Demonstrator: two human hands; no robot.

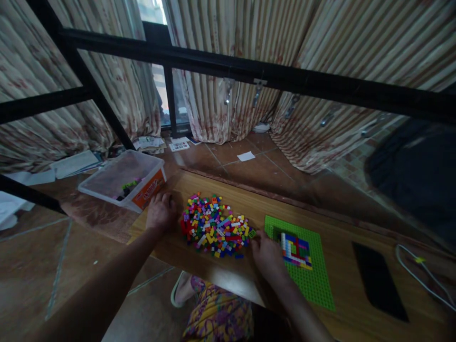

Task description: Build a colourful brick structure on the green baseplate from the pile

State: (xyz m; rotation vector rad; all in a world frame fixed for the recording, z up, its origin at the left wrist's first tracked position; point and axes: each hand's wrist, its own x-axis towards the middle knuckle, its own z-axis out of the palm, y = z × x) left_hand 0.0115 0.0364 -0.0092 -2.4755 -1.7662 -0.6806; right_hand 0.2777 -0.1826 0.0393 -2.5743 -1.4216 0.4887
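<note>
Both hands [162, 211] [267, 254] flanking brick pile [213, 225], green baseplate [309, 266] beside

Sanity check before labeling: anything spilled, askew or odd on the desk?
Nothing damaged. The bricks lie in a loose heap on the table, between both hands. The clear bin hangs over the table's left end.
</note>
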